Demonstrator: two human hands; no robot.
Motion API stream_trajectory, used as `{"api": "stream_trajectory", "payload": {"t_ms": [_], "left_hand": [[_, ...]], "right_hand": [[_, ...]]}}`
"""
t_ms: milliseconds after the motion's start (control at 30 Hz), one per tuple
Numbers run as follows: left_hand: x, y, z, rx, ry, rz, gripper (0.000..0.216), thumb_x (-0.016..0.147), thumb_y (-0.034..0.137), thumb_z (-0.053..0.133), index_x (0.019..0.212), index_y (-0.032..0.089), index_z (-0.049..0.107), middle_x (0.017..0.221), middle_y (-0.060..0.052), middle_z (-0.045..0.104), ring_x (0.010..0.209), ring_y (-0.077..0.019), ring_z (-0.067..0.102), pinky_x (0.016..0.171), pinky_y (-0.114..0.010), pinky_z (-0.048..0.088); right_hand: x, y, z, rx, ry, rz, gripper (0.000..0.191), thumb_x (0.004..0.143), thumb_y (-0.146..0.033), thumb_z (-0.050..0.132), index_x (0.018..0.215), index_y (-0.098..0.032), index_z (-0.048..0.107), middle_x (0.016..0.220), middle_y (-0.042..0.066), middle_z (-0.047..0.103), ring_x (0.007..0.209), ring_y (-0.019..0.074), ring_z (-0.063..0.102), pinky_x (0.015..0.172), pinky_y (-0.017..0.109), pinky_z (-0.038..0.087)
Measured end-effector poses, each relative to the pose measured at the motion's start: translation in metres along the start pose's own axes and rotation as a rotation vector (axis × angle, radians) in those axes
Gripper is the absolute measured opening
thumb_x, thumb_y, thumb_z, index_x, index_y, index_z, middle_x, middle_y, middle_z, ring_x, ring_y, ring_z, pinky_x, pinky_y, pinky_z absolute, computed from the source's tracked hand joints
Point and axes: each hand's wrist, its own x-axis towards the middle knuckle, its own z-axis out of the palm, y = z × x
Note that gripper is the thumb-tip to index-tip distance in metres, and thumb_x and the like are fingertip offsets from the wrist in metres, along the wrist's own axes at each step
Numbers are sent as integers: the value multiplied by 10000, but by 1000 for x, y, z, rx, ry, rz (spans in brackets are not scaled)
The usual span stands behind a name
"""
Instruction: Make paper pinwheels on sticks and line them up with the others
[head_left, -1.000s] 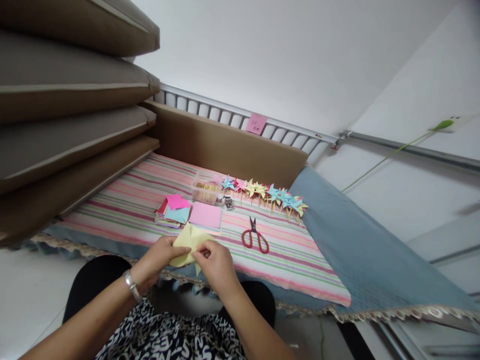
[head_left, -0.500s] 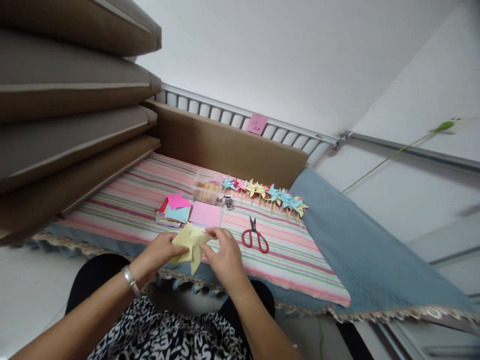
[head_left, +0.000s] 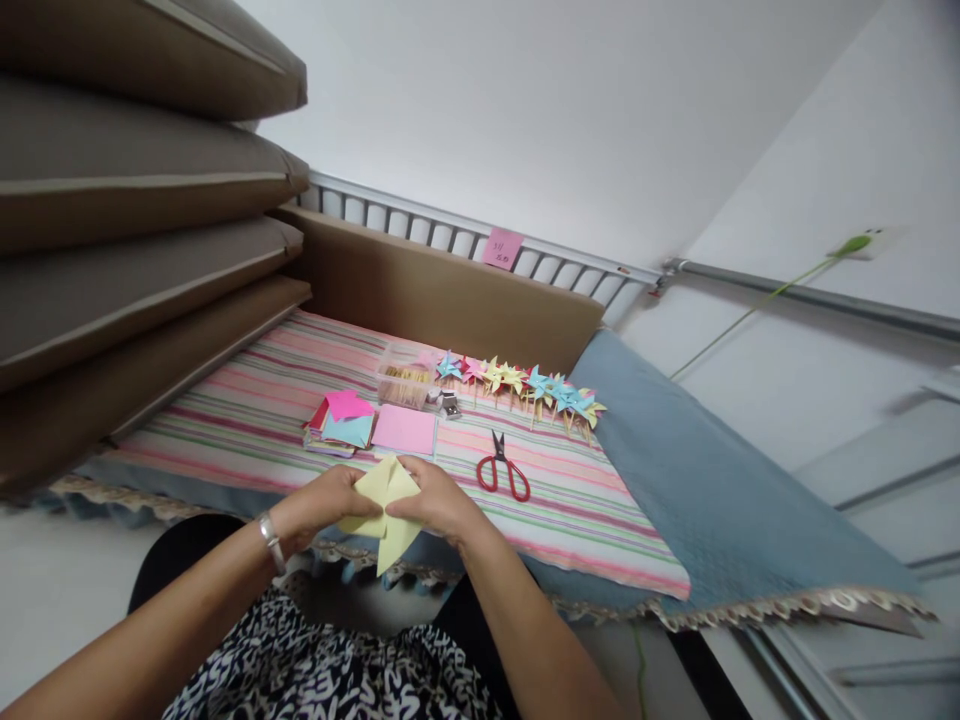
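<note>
A folded yellow paper point(head_left: 387, 506) with pointed flaps is held over the near edge of the striped cloth point(head_left: 315, 380). My left hand point(head_left: 324, 503) pinches its left side, fingers closed on it; a silver bracelet sits on that wrist. My right hand point(head_left: 437, 503) grips the right side, thumb and fingers pressed on the paper's middle. One flap hangs down below my hands.
Behind my hands lie a pink paper stack point(head_left: 406, 429), a pile of mixed coloured squares point(head_left: 339, 420), a clear box of sticks point(head_left: 403, 377), a row of finished paper pinwheels point(head_left: 525, 384) and red scissors point(head_left: 502, 468). Brown cushions point(head_left: 127, 230) stack at left; a blue quilt point(head_left: 697, 480) lies at right.
My right hand drew back from the paper's far edge to its middle. The paper's shape changed, with a flap now hanging lower. The view shifted slightly.
</note>
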Motion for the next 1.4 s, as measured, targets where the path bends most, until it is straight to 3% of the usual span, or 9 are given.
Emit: {"api": "stream_trajectory", "payload": {"t_ms": [100,267,400,533,733,933,1133,1267,1400], "left_hand": [[1,2,-2,-36,-3,31,221,562,198,718,767,119,691,664,-49,697,560,-161,601,549,-248,425],[-4,-4,-1,-434,15,108,287,708,295,688,965,173,646,930,-77,692,806,-197,634,723,-313,494],[-11,-16,15,-584,29,97,162,720,256,688,855,174,655,773,-36,694,733,-164,635,711,-276,489],[-11,-16,32,-579,57,167,218,688,237,715,880,143,673,750,-51,708,679,-162,635,662,-259,477],[-8,-10,36,-604,137,200,203,631,212,747,809,131,695,600,-17,685,551,-142,606,600,-250,475],[-5,-15,34,-602,175,228,277,614,229,754,856,110,692,730,-74,735,610,-160,637,623,-256,487],[-3,-16,29,-560,237,184,272,602,237,735,835,109,679,687,-61,730,578,-176,639,595,-271,480],[-3,-11,19,-528,265,142,261,580,228,728,804,108,665,638,-49,719,545,-179,631,573,-278,487],[-6,-4,12,-518,277,111,227,564,192,718,758,94,652,581,-55,702,517,-187,623,550,-285,496]], "right_hand": [[-3,-1,-2,38,42,-10,471,521,-80,645,979,-192,643,819,-29,666,722,170,590,641,246,449],[-4,2,-2,115,207,-23,458,530,-107,618,983,-180,601,854,-6,662,734,174,597,637,251,456],[-1,7,4,171,322,-45,435,568,-153,596,1002,-182,569,836,8,659,706,182,602,597,258,465],[3,10,13,199,396,-77,454,573,-162,607,1023,-192,559,894,20,669,794,202,619,670,279,483],[4,9,19,232,397,-84,433,580,-186,626,1008,-200,562,897,23,687,790,218,640,678,305,501],[1,6,22,247,375,-68,446,593,-199,636,1031,-204,555,924,19,685,792,209,642,676,300,510],[1,9,24,249,342,-44,515,643,-185,617,1144,-192,503,838,21,676,703,189,638,610,281,504],[-9,20,20,35,410,-147,537,758,-203,548,1279,-174,422,754,7,627,655,159,610,627,278,506],[-33,33,17,-448,463,-459,434,796,-111,485,1214,-218,525,1117,87,578,1039,203,545,919,359,443]]}}
